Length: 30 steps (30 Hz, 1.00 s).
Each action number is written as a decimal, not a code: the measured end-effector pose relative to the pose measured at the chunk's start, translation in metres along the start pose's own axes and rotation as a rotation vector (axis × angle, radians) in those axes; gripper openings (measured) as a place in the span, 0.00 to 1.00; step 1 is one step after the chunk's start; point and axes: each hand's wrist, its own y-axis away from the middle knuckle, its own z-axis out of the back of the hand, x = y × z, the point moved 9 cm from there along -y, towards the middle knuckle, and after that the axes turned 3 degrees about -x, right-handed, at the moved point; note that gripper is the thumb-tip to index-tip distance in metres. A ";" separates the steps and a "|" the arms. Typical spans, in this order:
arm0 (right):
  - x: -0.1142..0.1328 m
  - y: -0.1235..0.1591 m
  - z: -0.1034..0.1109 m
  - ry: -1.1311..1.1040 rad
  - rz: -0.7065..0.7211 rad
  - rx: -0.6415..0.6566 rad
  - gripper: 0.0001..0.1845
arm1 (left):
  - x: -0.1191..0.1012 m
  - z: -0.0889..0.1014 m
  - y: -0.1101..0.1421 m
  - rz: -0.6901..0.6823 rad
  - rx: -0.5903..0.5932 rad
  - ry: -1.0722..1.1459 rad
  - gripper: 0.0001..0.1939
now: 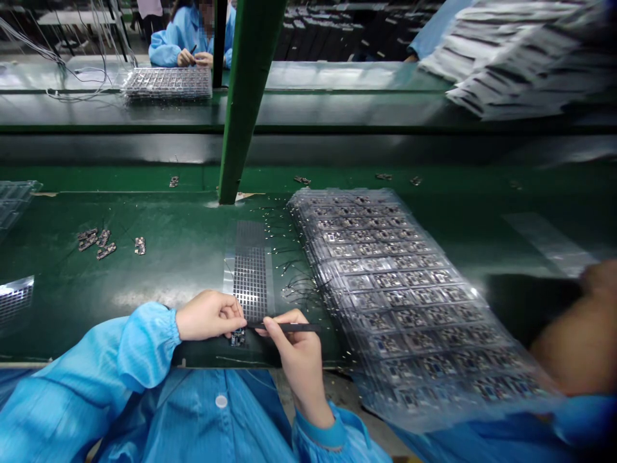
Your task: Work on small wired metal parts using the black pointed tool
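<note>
Room left of grid sheet [250,278], post [248,96] ahead, trays [402,296] right

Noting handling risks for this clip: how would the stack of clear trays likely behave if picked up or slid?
The stack of clear trays would probably flex, since its plastic looks thin. It may feel fairly heavy, as rows of small circuit boards fill it. The thin wires poking out along its left side could snag.

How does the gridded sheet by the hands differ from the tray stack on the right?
The gridded sheet lies flat and thin; the tray stack rises in layers. The sheet is a narrow strip, while the stack is larger. The sheet shows small squares; the stack holds circuit boards. Both show orderly rows.
</note>
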 end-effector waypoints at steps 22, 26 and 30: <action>0.002 0.002 -0.021 -0.078 -0.023 0.153 0.17 | 0.010 0.011 -0.002 0.026 -0.123 0.236 0.09; 0.007 0.002 -0.034 -0.030 0.002 0.211 0.12 | 0.008 0.011 -0.001 -0.023 -0.134 0.184 0.08; 0.008 0.001 -0.034 0.005 0.024 0.206 0.10 | 0.004 0.012 0.002 -0.055 -0.133 0.093 0.09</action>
